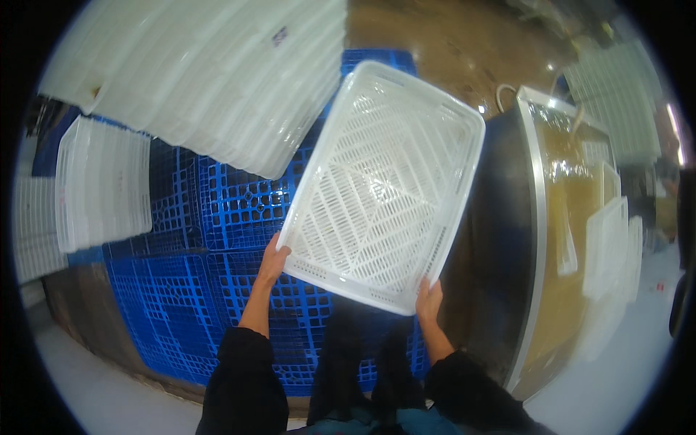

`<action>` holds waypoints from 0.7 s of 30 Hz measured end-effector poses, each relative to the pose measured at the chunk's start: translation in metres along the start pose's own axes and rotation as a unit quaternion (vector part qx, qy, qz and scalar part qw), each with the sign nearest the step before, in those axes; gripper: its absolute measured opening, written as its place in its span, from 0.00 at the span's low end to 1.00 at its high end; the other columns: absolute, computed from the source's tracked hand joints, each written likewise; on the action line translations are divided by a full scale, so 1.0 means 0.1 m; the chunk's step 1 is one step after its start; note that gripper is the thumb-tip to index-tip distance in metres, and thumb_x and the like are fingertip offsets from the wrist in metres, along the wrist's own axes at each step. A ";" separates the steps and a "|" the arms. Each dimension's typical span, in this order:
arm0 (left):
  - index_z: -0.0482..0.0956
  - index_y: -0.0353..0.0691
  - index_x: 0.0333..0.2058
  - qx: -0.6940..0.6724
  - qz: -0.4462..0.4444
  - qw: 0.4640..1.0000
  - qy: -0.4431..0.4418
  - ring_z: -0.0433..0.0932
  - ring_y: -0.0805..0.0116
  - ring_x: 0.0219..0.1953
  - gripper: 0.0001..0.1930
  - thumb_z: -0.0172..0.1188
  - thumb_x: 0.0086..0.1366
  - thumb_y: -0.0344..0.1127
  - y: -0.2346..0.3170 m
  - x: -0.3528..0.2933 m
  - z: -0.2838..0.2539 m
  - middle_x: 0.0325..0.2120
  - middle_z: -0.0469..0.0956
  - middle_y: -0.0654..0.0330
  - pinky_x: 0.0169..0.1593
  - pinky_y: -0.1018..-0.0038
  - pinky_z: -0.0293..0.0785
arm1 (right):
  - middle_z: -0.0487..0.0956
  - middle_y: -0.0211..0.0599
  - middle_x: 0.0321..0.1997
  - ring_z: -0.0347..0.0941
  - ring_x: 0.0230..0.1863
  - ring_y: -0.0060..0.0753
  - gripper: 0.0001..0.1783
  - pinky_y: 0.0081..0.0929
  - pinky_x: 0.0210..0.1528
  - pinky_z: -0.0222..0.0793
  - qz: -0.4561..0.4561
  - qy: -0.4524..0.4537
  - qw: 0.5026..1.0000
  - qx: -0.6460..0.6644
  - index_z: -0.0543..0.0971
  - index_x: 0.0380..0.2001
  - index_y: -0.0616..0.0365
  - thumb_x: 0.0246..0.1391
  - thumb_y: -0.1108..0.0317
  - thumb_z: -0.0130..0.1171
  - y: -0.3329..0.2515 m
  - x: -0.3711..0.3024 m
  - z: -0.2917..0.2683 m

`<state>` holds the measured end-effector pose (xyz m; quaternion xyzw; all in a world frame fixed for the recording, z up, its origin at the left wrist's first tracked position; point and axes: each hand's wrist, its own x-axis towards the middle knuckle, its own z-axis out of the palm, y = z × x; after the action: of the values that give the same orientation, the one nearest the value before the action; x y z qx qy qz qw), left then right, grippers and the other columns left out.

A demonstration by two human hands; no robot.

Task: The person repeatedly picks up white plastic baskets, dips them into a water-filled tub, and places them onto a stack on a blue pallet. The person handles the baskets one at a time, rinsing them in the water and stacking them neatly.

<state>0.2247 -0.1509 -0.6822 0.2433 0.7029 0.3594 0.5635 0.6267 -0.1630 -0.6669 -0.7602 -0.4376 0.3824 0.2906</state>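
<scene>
A white slotted plastic tray (370, 196) with raised rims is held up in front of me, tilted so its far end leans right. At its near left corner my left hand (272, 262) is closed on the rim, thumb on top. My right hand (429, 301) grips the near right corner the same way. Wet shine shows on the tray's slotted floor. Most of the fingers are hidden under the rim.
Blue lattice pallets (254, 196) lie underfoot. A tall stack of white trays (210, 80) rises at the far left, a smaller stack (105, 185) beside it. On the right stands a metal-rimmed tank (536, 217) of yellowish liquid with white trays (607, 246) in and beside it.
</scene>
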 end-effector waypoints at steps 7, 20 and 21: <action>0.70 0.35 0.54 -0.015 0.027 0.998 0.049 0.73 0.61 0.48 0.24 0.51 0.56 0.31 -0.02 -0.08 0.05 0.45 0.75 0.51 0.54 0.69 0.65 | 0.78 0.49 0.41 0.74 0.43 0.36 0.17 0.31 0.45 0.69 -0.068 -0.001 0.995 0.066 0.71 0.47 0.72 0.60 0.69 0.48 0.12 0.04 0.11; 0.68 0.31 0.55 0.044 -0.005 0.990 0.131 0.75 0.62 0.45 0.25 0.57 0.59 0.32 -0.80 0.12 -0.23 0.44 0.77 0.52 0.52 0.68 0.68 | 0.76 0.57 0.44 0.73 0.48 0.49 0.18 0.40 0.50 0.67 0.101 -0.068 0.984 -0.133 0.70 0.44 0.68 0.59 0.63 0.51 0.11 0.17 0.11; 0.68 0.31 0.55 0.088 0.027 0.987 0.132 0.74 0.61 0.46 0.25 0.57 0.59 0.34 -0.78 0.23 -0.26 0.46 0.76 0.51 0.52 0.69 0.68 | 0.76 0.56 0.45 0.73 0.50 0.46 0.20 0.39 0.50 0.67 0.021 -0.078 0.988 -0.132 0.70 0.46 0.68 0.59 0.61 0.52 0.06 0.24 0.08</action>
<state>0.1986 -0.1883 -0.7541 0.2613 0.7933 0.3396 0.4325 0.6307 -0.1434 -0.6840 -0.7686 -0.4895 0.3857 0.1447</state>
